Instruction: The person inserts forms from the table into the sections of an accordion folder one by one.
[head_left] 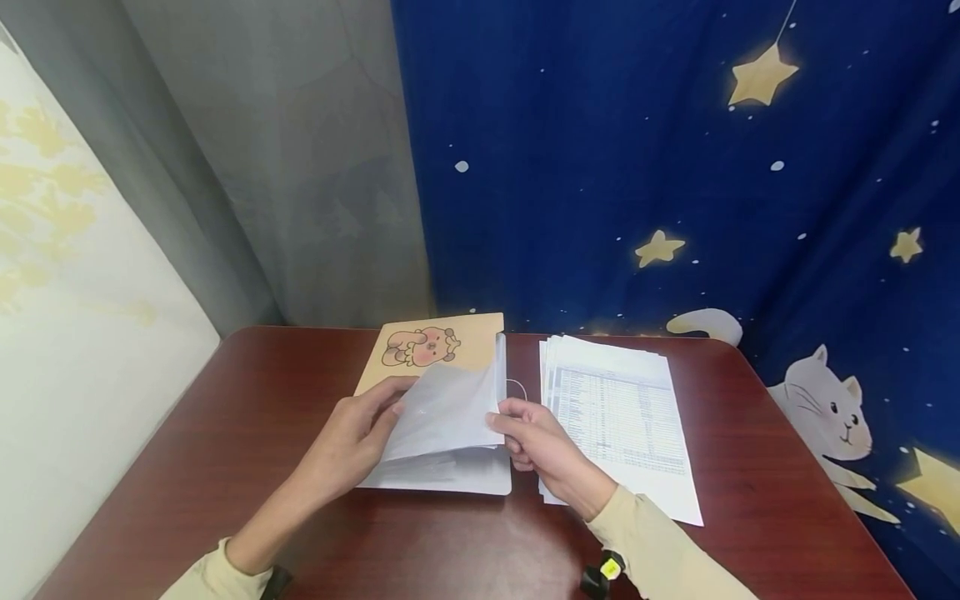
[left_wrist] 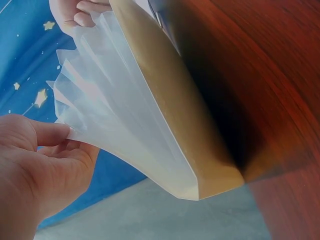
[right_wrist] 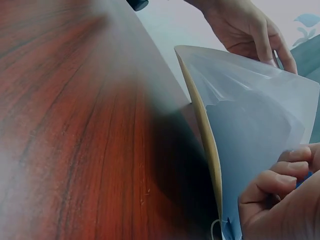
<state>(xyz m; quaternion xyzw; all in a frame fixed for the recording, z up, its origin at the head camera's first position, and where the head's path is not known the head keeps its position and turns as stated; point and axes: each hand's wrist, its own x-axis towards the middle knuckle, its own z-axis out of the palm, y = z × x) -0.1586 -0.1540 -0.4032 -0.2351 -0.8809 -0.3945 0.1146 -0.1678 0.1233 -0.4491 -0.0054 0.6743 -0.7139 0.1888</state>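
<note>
A tan folder (head_left: pixel 420 340) with a cartoon bear on its cover lies open on the table, its clear plastic sleeves (head_left: pixel 444 408) lifted and fanned. My left hand (head_left: pixel 356 437) pinches the sleeves' left edge between thumb and fingers; the left wrist view shows this hand (left_wrist: pixel 50 155) at a sleeve corner. On the opposite edge, my right hand (head_left: pixel 536 437) grips the sleeves, thumb on top. Its curled fingers appear close up in the right wrist view, beside the sleeves (right_wrist: pixel 255 120). Just right of the folder lies a stack of printed sheets (head_left: pixel 618 417).
Everything lies on a dark red wooden table (head_left: pixel 247 417). A thin pale elastic cord (head_left: pixel 517 385) loops out from the folder's right side. Behind the table hang grey and blue curtains (head_left: pixel 570 167) with stars, and a white patterned surface (head_left: pixel 75 333) stands at left.
</note>
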